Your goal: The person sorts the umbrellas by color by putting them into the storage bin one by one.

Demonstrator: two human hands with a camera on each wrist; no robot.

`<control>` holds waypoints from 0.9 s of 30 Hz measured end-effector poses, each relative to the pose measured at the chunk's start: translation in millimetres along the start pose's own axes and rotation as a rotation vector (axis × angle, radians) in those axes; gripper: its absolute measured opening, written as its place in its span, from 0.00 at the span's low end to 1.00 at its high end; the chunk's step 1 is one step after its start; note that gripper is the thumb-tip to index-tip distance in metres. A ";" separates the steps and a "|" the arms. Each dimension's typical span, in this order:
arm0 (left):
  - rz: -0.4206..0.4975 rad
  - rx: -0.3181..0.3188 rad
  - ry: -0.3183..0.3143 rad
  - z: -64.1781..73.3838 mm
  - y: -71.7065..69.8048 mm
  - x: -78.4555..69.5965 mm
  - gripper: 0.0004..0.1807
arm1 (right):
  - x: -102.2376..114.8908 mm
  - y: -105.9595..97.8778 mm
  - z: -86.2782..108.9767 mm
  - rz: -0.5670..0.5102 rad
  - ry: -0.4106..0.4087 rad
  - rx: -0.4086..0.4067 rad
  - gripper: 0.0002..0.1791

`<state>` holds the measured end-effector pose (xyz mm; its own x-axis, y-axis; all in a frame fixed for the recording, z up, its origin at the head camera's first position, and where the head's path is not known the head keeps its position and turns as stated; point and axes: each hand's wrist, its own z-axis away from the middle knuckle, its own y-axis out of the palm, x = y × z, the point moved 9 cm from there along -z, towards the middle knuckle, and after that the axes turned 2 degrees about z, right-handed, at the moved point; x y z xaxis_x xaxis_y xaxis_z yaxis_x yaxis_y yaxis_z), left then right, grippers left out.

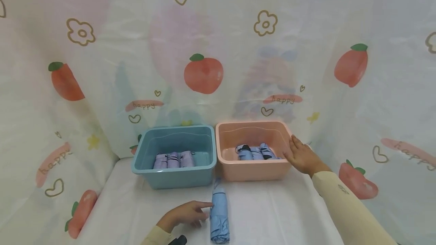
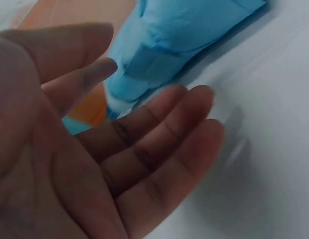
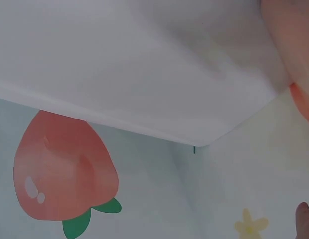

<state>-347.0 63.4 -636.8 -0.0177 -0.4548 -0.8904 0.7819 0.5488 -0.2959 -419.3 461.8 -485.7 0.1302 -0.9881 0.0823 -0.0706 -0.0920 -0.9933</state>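
Observation:
A folded light blue umbrella (image 1: pixel 219 214) lies on the white table in front of the bins, its strap end pointing away. My left hand (image 1: pixel 189 213) is beside it on the left, index finger extended to its side. In the left wrist view, the left hand (image 2: pixel 119 159) has relaxed, spread fingers and holds nothing near the umbrella (image 2: pixel 179 25). My right hand (image 1: pixel 304 156) rests with fairly straight fingers against the right side of the pink bin (image 1: pixel 253 171). Inside that bin lie 3 blue folded umbrellas (image 1: pixel 256 153).
Left of the pink bin stands a blue-green bin (image 1: pixel 180 179) with 3 lilac folded umbrellas (image 1: pixel 173 160) in it. A printed curtain (image 1: pixel 204 29) surrounds the table (image 1: pixel 272 214) at the back and sides. A dark object (image 1: pixel 178 240) shows near the left wrist.

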 end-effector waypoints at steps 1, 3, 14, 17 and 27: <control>-0.008 0.008 -0.015 -1.8 3.4 0.6 0.24 | 1.3 0.3 -0.7 -0.001 -0.007 -0.001 0.47; -0.038 0.011 -0.026 -6.2 8.9 -1.5 0.24 | 1.7 0.4 -1.8 0.004 -0.010 -0.010 0.47; -0.297 -0.157 -0.041 -40.2 28.1 -30.9 0.21 | -2.5 -0.1 -4.3 0.003 0.034 -0.016 0.48; -0.313 -0.245 -0.057 -46.5 30.1 -27.7 0.22 | -1.6 1.3 -3.2 -0.002 0.038 -0.004 0.48; -0.139 -0.321 0.051 -33.4 23.2 -44.3 0.22 | -2.5 3.9 -1.5 0.005 0.035 -0.005 0.48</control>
<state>-348.9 119.7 -615.7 -0.1475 -0.5092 -0.8479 0.5346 0.6802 -0.5015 -421.4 463.7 -489.7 0.0955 -0.9922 0.0800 -0.0761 -0.0874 -0.9933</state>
